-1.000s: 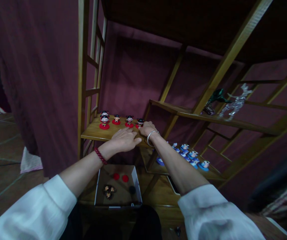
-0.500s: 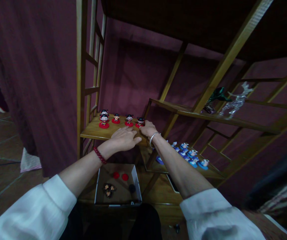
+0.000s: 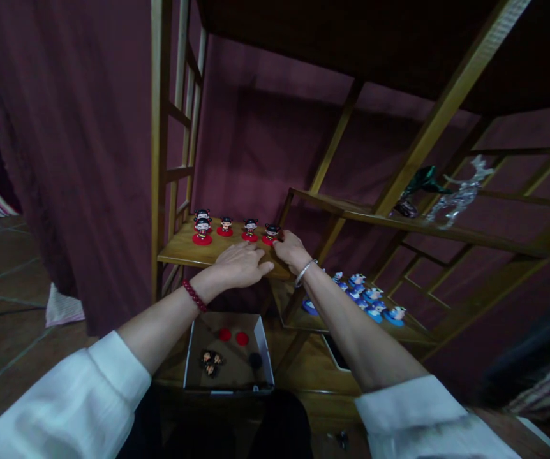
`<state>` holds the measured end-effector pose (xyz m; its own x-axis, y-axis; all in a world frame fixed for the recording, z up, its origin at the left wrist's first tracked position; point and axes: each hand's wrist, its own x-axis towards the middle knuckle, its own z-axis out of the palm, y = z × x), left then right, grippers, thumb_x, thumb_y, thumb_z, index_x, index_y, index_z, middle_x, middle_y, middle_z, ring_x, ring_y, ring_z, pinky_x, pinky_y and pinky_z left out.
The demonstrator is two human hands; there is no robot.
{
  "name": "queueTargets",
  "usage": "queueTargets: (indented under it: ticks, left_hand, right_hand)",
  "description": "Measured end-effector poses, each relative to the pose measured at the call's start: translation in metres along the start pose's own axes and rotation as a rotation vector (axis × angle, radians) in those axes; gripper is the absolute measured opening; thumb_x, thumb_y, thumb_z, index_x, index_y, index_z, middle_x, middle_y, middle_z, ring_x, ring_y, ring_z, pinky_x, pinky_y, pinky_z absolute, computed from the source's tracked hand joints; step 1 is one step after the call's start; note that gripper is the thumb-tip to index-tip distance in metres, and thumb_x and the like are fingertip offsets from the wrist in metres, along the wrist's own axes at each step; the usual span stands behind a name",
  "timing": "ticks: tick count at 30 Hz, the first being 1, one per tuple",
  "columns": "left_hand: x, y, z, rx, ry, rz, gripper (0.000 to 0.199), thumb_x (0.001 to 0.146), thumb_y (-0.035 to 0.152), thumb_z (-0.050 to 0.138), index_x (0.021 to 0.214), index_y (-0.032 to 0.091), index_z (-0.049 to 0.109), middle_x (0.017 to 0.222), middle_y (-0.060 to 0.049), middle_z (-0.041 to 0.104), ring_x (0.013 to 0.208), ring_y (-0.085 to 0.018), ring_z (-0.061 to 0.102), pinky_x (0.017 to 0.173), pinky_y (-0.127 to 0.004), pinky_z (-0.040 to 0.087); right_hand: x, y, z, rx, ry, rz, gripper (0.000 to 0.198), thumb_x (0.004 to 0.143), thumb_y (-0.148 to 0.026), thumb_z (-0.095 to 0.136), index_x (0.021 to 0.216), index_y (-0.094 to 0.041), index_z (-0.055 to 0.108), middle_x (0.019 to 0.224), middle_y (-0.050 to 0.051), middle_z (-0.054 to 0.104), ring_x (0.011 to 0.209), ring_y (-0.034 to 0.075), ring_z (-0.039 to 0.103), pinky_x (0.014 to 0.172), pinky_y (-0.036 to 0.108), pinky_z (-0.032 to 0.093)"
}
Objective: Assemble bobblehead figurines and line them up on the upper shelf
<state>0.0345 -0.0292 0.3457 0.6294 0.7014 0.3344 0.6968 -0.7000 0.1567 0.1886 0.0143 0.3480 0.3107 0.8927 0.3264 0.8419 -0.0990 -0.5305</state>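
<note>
My left hand (image 3: 242,264) lies palm down over the front edge of the wooden shelf (image 3: 184,252), fingers stretched and thumb apart, holding nothing. At the shelf's right end, the bent fingers of my right hand (image 3: 291,250) are closed at the right edge of a black-haired figurine (image 3: 272,233) on a red round base. Its fingertips are partly hidden. Left of that stand a similar figurine (image 3: 251,229), another with a bare-looking chest (image 3: 226,225), and two at the far left, a front one (image 3: 202,231) partly covering a rear one (image 3: 201,215).
Below is an open white-edged box (image 3: 227,382) with loose figurine pieces (image 3: 211,361), two red discs (image 3: 242,338) and a dark disc (image 3: 254,360). Several blue figurines (image 3: 373,294) stand on a lower right shelf. A clear deer ornament (image 3: 461,194) stands higher up. Wooden posts (image 3: 159,140) frame the shelves.
My right hand has shifted slightly right, away from the rightmost figurine, its fingertips still at the base's edge. My left hand keeps its place. The view has moved a little.
</note>
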Motion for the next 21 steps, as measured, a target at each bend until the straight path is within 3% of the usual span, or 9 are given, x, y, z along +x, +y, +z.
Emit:
queueTargets:
  ticks: [7, 11, 16, 21]
  left_hand:
    - [0.006, -0.003, -0.002, -0.001, -0.069, -0.02, 0.052, 0.086, 0.049, 0.026, 0.117, 0.015, 0.051, 0.13, -0.013, 0.048, 0.121, -0.026, 0.042, 0.097, -0.038, 0.033]
    - [0.01, -0.002, -0.002, -0.011, -0.066, -0.013, 0.047, 0.087, 0.045, 0.027, 0.119, 0.019, 0.049, 0.131, -0.01, 0.049, 0.121, -0.023, 0.043, 0.096, -0.037, 0.034]
    - [0.009, -0.002, -0.003, -0.021, -0.035, -0.027, 0.04, 0.087, 0.034, 0.03, 0.117, 0.019, 0.051, 0.125, -0.008, 0.054, 0.116, -0.022, 0.048, 0.093, -0.034, 0.037]
    - [0.004, -0.002, -0.008, 0.012, -0.018, -0.1, 0.036, 0.085, 0.029, 0.033, 0.112, 0.016, 0.055, 0.115, -0.011, 0.061, 0.106, -0.023, 0.056, 0.088, -0.033, 0.041]
  right_hand:
    - [-0.037, 0.004, -0.016, 0.115, -0.044, -0.164, 0.041, 0.079, -0.015, 0.043, 0.12, -0.011, 0.047, 0.117, 0.013, 0.057, 0.11, 0.018, 0.053, 0.092, 0.028, 0.039]
    - [-0.056, 0.005, -0.024, 0.113, -0.133, -0.222, 0.039, 0.078, -0.012, 0.041, 0.115, -0.015, 0.052, 0.103, 0.008, 0.063, 0.097, 0.016, 0.057, 0.089, 0.028, 0.041]
    - [-0.058, 0.001, -0.023, 0.111, -0.167, -0.325, 0.04, 0.073, -0.003, 0.038, 0.107, -0.018, 0.055, 0.098, 0.003, 0.064, 0.089, 0.013, 0.057, 0.085, 0.026, 0.042]
    - [-0.05, -0.011, -0.016, 0.121, -0.202, -0.378, 0.038, 0.07, -0.001, 0.04, 0.102, -0.016, 0.054, 0.101, 0.005, 0.063, 0.093, 0.013, 0.057, 0.086, 0.025, 0.041]
